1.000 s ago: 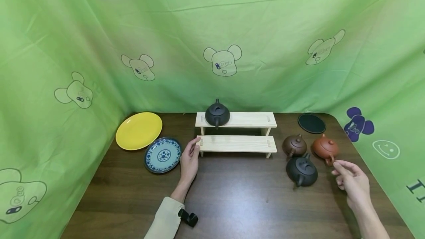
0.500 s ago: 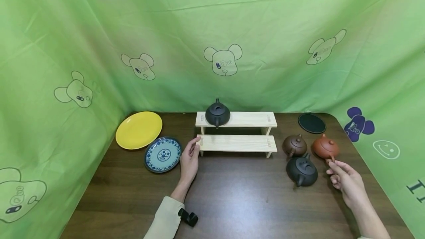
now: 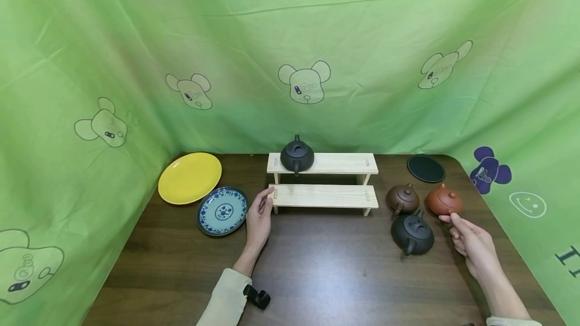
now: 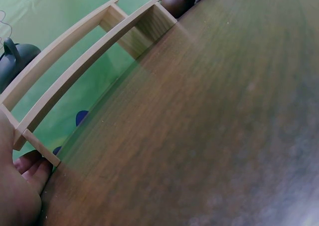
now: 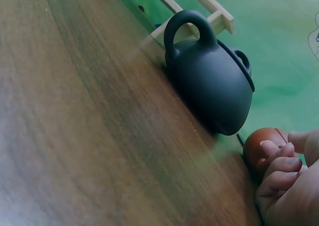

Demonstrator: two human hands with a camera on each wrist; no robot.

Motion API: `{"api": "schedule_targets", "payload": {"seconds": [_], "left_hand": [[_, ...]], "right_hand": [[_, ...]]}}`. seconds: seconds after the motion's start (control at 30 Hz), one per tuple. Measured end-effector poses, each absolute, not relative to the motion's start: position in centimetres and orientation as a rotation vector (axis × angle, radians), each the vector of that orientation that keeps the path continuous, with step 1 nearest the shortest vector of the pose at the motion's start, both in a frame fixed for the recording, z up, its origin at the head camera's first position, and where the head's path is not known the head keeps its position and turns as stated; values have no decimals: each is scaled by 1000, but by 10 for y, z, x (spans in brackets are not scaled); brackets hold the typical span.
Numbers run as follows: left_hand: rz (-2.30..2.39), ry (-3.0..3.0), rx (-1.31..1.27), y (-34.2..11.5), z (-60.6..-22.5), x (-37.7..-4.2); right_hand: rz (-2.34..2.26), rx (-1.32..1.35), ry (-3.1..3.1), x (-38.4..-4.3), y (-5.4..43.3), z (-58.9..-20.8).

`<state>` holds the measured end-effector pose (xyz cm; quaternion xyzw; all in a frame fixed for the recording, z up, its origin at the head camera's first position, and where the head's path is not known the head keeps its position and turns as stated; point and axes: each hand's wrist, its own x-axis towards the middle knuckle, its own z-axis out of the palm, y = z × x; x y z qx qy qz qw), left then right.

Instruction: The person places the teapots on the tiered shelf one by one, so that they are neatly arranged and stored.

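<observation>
In the head view my left hand (image 3: 258,223) holds the left end of the two-tier wooden stand (image 3: 323,196), thumb in front and fingers around the end. Its fingers show beside the stand's leg in the left wrist view. At the right my right hand (image 3: 477,250) pinches the handle of a reddish-brown clay teapot (image 3: 443,200), which sits on the table; the handle is hidden behind the fingers. Just left of that teapot stand a dark brown teapot (image 3: 402,198) and a black teapot (image 3: 412,234). Another black teapot (image 3: 296,156) rests on the upper shelf's left part.
A yellow plate (image 3: 189,178) and a blue patterned plate (image 3: 222,212) lie left of the stand. A flat black oval piece (image 3: 426,169) lies at the back right corner. Green cloth (image 3: 235,39) hangs behind and beside the wooden table (image 3: 335,270).
My right hand has moved slightly left and forward, from the end of the reddish-brown teapot's handle to a pinch around it. My left hand and the stand have stayed still.
</observation>
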<state>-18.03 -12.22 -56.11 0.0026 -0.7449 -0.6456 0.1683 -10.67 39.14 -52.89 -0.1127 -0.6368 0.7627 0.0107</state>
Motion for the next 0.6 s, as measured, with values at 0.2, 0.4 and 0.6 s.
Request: {"api": "schedule_targets", "payload": {"seconds": [0.2, 0.4, 0.6], "left_hand": [[-1850, -2114, 8, -127, -578, -188], [-1865, -2086, -21, -130, -592, -194], [-1827, -2104, -20, -127, -579, -187]], "right_hand": [[2346, -399, -1956, -105, 389, -530], [2340, -385, -1919, -105, 388, -532], [2357, -367, -1846, -103, 387, -533]]}}
